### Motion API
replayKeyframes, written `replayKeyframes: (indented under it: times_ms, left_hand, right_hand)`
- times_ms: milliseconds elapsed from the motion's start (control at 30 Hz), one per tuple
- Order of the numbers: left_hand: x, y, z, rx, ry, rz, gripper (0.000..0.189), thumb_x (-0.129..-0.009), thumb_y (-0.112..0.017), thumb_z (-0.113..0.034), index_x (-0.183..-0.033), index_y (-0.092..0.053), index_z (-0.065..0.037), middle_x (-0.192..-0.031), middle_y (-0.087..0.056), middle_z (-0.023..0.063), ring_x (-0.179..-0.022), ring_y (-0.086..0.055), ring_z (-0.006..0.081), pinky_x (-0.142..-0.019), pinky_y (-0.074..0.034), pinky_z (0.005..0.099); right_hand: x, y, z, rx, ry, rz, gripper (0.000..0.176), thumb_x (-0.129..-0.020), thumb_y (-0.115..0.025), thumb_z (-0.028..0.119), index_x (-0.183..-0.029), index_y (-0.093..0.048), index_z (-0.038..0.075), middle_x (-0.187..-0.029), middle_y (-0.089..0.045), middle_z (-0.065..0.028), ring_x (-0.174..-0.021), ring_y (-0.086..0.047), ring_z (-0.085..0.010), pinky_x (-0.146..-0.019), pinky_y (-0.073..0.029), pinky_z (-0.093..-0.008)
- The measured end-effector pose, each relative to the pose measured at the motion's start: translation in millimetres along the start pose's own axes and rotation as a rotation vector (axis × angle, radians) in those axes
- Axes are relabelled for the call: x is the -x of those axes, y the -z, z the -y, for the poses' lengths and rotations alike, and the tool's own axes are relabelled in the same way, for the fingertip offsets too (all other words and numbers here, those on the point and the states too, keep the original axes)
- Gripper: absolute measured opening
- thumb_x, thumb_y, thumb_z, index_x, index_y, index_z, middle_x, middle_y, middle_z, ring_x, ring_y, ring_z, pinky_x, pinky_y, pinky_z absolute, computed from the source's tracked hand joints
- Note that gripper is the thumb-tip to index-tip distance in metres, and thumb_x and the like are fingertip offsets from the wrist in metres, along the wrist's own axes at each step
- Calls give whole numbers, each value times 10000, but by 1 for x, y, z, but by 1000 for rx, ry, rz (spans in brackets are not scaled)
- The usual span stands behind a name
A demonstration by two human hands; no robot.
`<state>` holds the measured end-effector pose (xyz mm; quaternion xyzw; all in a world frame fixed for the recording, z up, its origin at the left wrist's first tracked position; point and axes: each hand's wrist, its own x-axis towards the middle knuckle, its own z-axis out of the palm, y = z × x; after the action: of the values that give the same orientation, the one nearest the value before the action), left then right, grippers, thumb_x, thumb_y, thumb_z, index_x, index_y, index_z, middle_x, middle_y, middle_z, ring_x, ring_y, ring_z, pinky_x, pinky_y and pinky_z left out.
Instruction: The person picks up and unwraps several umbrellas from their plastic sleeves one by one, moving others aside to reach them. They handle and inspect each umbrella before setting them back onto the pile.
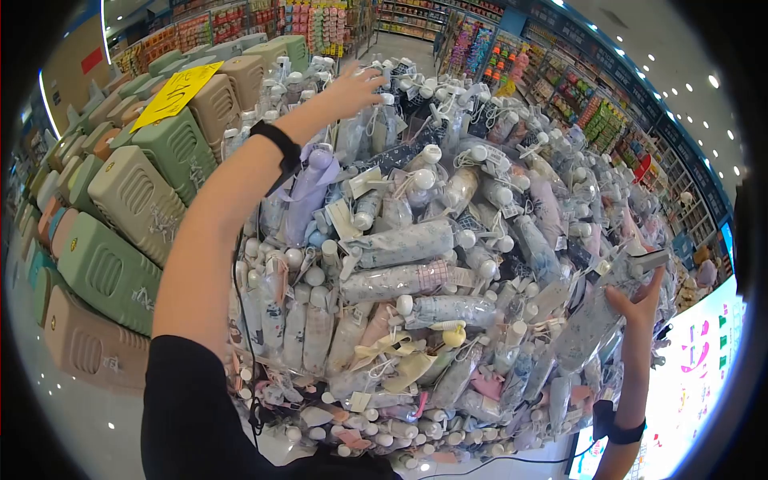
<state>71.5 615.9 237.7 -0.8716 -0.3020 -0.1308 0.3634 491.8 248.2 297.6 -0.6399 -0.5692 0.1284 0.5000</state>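
Observation:
A large heap of folded umbrellas in clear plastic sleeves (pixel 404 244) fills the middle of the view, most with white handles and pale patterns. At the far left of the heap, my left hand (pixel 354 90) stretches out with its fingers apart, just over several white handle ends; nothing shows in it. On the right, my right hand (pixel 636 300) grips a pale, plastic-wrapped umbrella (pixel 590 324) by its upper end, thumb on the near side. Its other fingers are partly hidden behind the package. A lilac umbrella (pixel 308 196) lies below my left wrist.
Green and beige plastic cases (pixel 120 264) stand stacked on the left, with a yellow price sign (pixel 176 94) on top. A lit display panel (pixel 692 376) is at lower right. Dark cables run by the heap's left and front edges. Stocked shelves (pixel 592 100) line the back.

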Motion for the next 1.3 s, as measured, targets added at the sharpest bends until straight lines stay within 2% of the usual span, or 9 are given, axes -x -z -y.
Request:
replayKeyframes:
  times_ms: [33,167,333,533,633,733,900,1167,1300]
  left_hand:
    - [-3,5,-11,19,-4,-33,400,-645,-698,-144,-1025,-576,-132,-1196,-474,77,-1160,-409,243,-859,-423,452]
    - [5,22,-73,445,339,775,584,-638,-718,-360,-1059,-503,-17,-1058,-582,167,-959,-571,337,-741,-484,393]
    - [19,3,-103,273,355,903,678,-550,-752,-386,-1044,-493,1,-940,-630,154,-850,-617,315,-723,-475,414]
    - [-15,27,-61,341,354,449,703,-497,-783,-292,-1096,-504,-53,-945,-601,151,-901,-591,323,-764,-443,393]
    - [-37,13,-35,417,282,446,650,-523,-787,-251,-1085,-514,-72,-905,-589,153,-909,-572,307,-746,-447,385]
    - [-49,14,-30,726,378,127,526,-539,-791,-237,-966,-565,-28,-955,-595,179,-929,-570,336,-795,-460,400]
    - [-68,-27,-59,1010,759,-370,689,-596,-769,-240,-1151,-405,-57,-1008,-580,207,-954,-564,366,-809,-442,417]
    - [-102,-32,-104,783,778,79,817,-597,-757,-276,-1238,-287,-87,-979,-602,243,-916,-590,402,-802,-464,445]
    - [-120,-43,-80,795,733,-229,597,-660,-717,-298,-1122,-484,0,-922,-620,214,-831,-625,348,-707,-505,414]
  right_hand:
    - [2,0,-2,-14,1,1,838,-671,-677,160,-1371,-221,92,-1150,-494,-108,-1027,-513,-213,-923,-370,-324]
    - [4,0,-5,-32,-30,5,830,-684,-667,119,-1376,-211,89,-1159,-492,-103,-1045,-510,-207,-923,-372,-323]
    - [5,1,0,-43,-62,19,845,-687,-678,130,-1378,-195,75,-1153,-496,-115,-1029,-520,-210,-916,-384,-327]
    - [7,5,-1,-102,-16,28,857,-682,-686,116,-1377,-188,59,-1131,-507,-116,-989,-539,-202,-878,-414,-320]
    - [7,4,-3,-125,-19,31,865,-673,-691,93,-1378,-190,64,-1126,-509,-111,-969,-546,-194,-857,-427,-312]
    - [8,5,0,-156,-6,12,812,-656,-701,48,-1325,-243,94,-1079,-522,-106,-947,-551,-193,-833,-443,-309]
    - [15,8,-1,-210,-33,-35,777,-648,-710,29,-1286,-276,110,-1013,-551,-98,-898,-580,-194,-791,-474,-307]
    - [15,24,-8,-194,-77,-52,831,-650,-715,22,-1317,-227,107,-982,-583,-103,-851,-612,-193,-748,-504,-314]
    - [-8,22,-9,-182,-1,-57,788,-670,-712,27,-1313,-262,104,-1020,-584,-116,-892,-604,-183,-783,-493,-318]
